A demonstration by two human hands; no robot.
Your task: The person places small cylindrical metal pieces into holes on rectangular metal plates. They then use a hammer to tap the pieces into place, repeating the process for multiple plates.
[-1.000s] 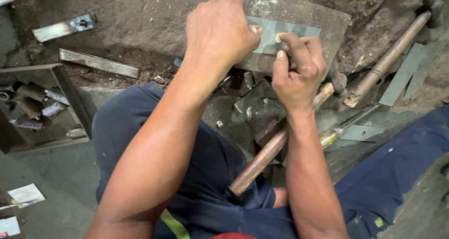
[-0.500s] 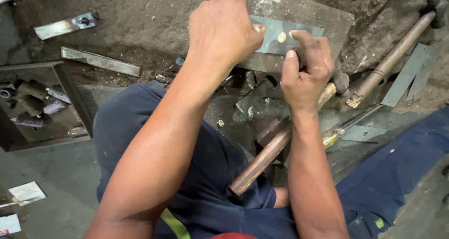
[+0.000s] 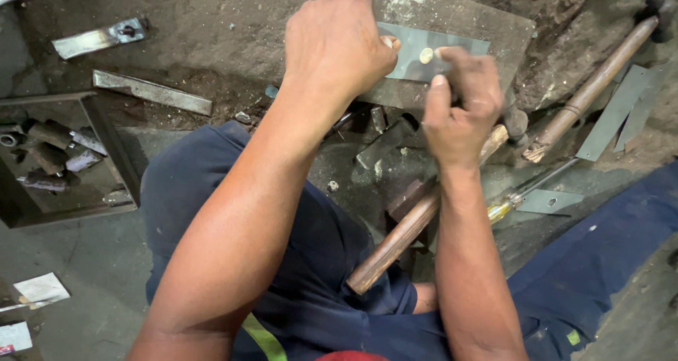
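Grey steel sheet [image 3: 413, 50] lies on a stone slab [image 3: 480, 19], pinched at its near edge by the left hand [image 3: 339, 40]; right hand [image 3: 459, 107] closed on a small tool, thumb by a pale disc [image 3: 426, 55] on the sheet. A wooden-handled hammer [image 3: 409, 230] lies under the right wrist, screwdriver [image 3: 512, 200] beside. Metal tray [image 3: 106, 142], left, holds rusty cylinders [image 3: 49, 153]. White paper scraps [image 3: 41, 289] on the floor, lower left

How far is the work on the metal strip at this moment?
Done: the metal strip lies flat on the stone block. In hand: the left hand steadies it and the right hand touches a small pale disc on it. Left: the hammer lies unused.
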